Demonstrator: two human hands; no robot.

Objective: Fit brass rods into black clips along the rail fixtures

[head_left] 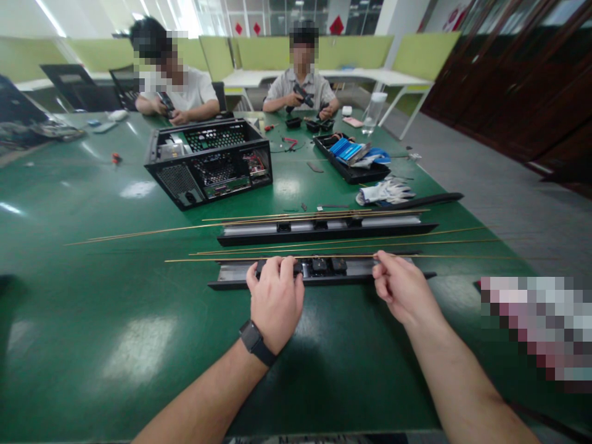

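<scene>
- Green tabletop (115, 296), glossy and streaked with reflections; it spreads beneath all the work
- Two co-workers sit across it; the left one (198, 89) bends over a dark handheld object, the right one (277, 92) holds a black handheld tool (303, 94)
- Black computer case (173, 185) stands at the far left, its top uncovered; perforated panels, a power socket and circuit boards show
- Far black channel (324, 235), silver-lined, lies crosswise behind its twin; the near black channel (231, 271) runs directly before the wearer, black blocks (338, 264) seated inside
- Left hand (276, 293) is palm-down over the near channel, left of the visible blocks, fingers bent and slightly parted; the fingertips are hidden, so I cannot tell whether they grip anything
- Right hand (400, 280) is at the near channel's right part, thumb and forefinger pinching a thin brass-coloured rod (208, 259) that lies lengthwise along it; more such rods lie around both channels
- Black tray (365, 175) holds a blue packet (346, 151); any print is too small to read
- White work gloves (386, 192) lie just beside the tray
- Black smartwatch (252, 337) circles the left wrist; its screen is dark
</scene>
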